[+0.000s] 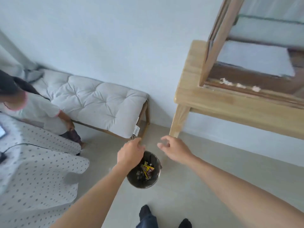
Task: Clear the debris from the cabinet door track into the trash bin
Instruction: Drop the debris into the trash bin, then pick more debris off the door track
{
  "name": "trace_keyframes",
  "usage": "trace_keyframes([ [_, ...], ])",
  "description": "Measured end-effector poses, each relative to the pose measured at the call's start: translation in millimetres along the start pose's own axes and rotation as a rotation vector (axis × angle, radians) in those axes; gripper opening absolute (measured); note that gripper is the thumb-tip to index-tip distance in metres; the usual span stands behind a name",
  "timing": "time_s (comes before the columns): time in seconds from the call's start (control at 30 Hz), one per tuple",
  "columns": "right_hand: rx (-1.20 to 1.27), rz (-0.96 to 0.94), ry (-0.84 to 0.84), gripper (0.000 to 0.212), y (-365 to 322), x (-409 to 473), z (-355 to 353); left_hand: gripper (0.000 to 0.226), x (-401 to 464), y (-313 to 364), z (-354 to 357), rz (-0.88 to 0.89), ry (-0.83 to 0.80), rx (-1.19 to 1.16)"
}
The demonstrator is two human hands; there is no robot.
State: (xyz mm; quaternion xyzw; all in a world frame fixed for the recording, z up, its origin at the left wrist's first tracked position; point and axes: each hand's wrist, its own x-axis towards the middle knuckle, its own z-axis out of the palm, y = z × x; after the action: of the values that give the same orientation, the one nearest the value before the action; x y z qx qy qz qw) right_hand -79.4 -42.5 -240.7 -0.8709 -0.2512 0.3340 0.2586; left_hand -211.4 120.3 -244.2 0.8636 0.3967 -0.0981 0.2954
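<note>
Above the trash bin (144, 171), on the near floor at centre, both hands are held out from bare forearms. The left hand (130, 154) is seen directly over the bin's far-left rim, palm down, its fingers curled inward; whether anything is pinched there cannot be told, since the fingertips are blurred and turned away. The right hand (174, 149) is held just right of the bin and slightly beyond it, fingers loosely spread and bent, with nothing visibly held.

The remaining debris (238, 84) is seen as pale scraps in the cabinet door track (246, 90), up and to the far right of both hands, on the wooden cabinet (194, 89). The track's long axis runs left to right along the cabinet's front edge, dipping slightly rightward. The right hand is judged the nearer to it, so a reach up and right would be called for. Wrappers are already lying in the bin. A cushioned bench (98, 102) stands along the wall at left, with another person (37, 111) beside it.
</note>
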Motion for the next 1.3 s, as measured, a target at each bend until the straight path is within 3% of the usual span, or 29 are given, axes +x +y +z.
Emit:
trace_keyframes([
  [0.3, 0.187, -0.093, 0.319, 0.039, -50, -87, -147, 0.048, -50, 139, -116, 0.307, 0.164, -0.032],
  [0.67, 0.248, -0.022, 0.597, 0.027, -4, -125, -255, 0.05, -57, 267, -125, 0.569, 0.175, 0.051],
  [0.8, 0.233, 0.048, 0.639, 0.028, 27, -119, -270, 0.048, -45, 301, -101, 0.604, 0.143, 0.084],
  [1.07, 0.132, 0.125, 0.611, 0.055, 49, -91, -287, 0.04, -5, 347, -69, 0.612, 0.167, 0.102],
  [1.3, 0.093, 0.122, 0.634, 0.036, 60, -90, -285, 0.023, 5, 350, -63, 0.618, 0.183, 0.036],
])
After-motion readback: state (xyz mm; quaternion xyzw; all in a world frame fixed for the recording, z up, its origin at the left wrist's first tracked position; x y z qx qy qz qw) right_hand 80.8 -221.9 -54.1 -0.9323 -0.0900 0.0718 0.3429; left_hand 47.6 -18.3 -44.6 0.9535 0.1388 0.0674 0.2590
